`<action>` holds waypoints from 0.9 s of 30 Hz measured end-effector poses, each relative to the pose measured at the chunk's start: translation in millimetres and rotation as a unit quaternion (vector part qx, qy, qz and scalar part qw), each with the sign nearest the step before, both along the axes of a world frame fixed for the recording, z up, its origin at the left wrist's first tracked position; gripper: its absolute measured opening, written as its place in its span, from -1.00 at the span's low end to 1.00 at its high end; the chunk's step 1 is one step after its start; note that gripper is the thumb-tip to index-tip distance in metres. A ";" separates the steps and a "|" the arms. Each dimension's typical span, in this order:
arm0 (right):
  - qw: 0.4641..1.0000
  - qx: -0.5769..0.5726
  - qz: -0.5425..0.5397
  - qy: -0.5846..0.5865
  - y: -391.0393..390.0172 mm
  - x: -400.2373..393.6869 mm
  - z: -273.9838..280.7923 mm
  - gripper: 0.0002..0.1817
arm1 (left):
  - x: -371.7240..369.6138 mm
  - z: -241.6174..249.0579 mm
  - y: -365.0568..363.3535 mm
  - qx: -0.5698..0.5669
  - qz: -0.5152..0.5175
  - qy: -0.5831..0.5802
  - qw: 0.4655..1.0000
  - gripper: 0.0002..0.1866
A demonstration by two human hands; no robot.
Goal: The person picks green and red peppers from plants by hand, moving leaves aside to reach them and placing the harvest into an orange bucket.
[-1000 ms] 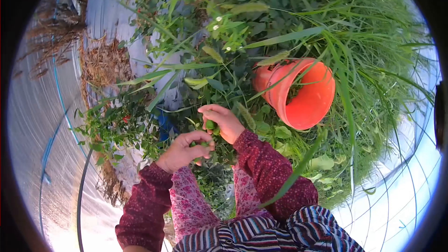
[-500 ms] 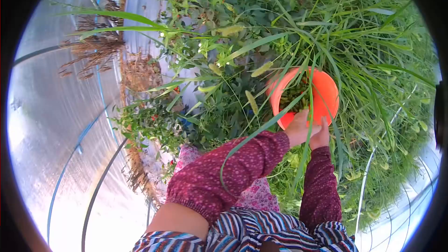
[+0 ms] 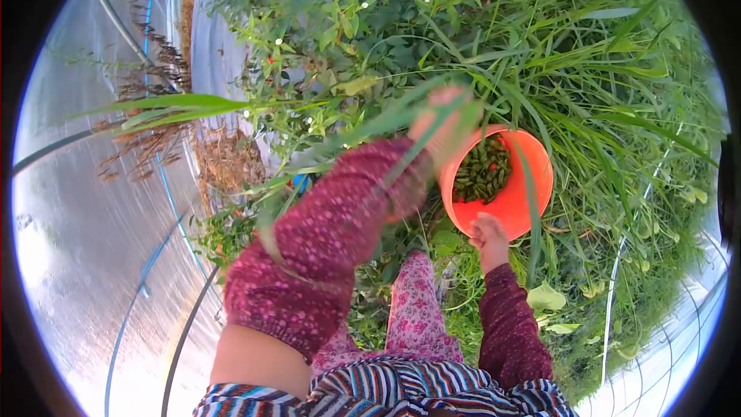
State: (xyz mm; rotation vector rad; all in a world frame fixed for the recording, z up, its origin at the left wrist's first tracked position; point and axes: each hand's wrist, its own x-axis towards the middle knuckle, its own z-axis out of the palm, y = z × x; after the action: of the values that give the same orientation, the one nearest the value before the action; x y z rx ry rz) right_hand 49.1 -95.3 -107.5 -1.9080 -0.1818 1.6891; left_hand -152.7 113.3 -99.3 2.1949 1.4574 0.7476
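Note:
An orange bucket (image 3: 542,166) stands tilted in the grass, its mouth facing me. Inside lie many small green chili peppers (image 3: 485,172) with a few red bits among them. My right hand (image 3: 491,236) is closed at the near rim of the bucket, fingers curled over the edge. My left hand (image 3: 448,117) is smeared by motion just left of the bucket's far rim, over the leaves. Whether it holds anything cannot be made out. Long grass blades cross in front of the left arm and the bucket.
Leafy plants (image 3: 309,62) with small white flowers grow ahead and to the left. Dense tall grass (image 3: 617,93) fills the right side. Plastic sheeting (image 3: 85,208) with pipes forms a wall at left. A pale ground sheet (image 3: 220,38) runs beside dry brown stems (image 3: 154,139).
My left hand has come out of the bucket and moved up and left. My right hand has shifted to the left along the near rim. The peppers now show more fully.

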 end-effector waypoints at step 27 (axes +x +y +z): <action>0.743 0.339 0.471 -0.335 246.5 -190.4 -45.5 -0.56 | -264.2 -88.7 -115.2 -0.356 -0.073 0.310 0.879 -0.72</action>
State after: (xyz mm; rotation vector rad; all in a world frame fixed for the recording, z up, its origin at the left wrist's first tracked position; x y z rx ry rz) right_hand -141.2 151.3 -153.0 -1.7741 -2.0227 0.9954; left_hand -416.9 -1.9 -188.1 1.9506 1.4702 -0.5496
